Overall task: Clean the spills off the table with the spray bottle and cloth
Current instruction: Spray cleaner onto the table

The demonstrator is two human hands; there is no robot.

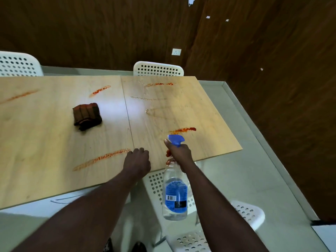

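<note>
Seen from the head camera, a clear plastic spray bottle with a blue trigger head and blue label (pixel 175 193) was held by the right hand (pixel 179 151), whose fingers were wrapped round the neck just under the trigger. The nozzle was pointed away over the near edge of the light wooden table (pixel 54 142), while the bottle's body hung off the edge, above a white perforated chair (pixel 247 213). A short red-orange streak (pixel 182 130) was seen just beyond the nozzle. The left hand (pixel 138 159) was curled into a loose fist holding nothing, set at the table's near edge, at the end of a long red-orange smear (pixel 101 159). A folded dark brown cloth (pixel 87 116) lay untouched on the left half of the table, well apart from both hands. Further streaks (pixel 100 90) were scattered toward the far side.
</note>
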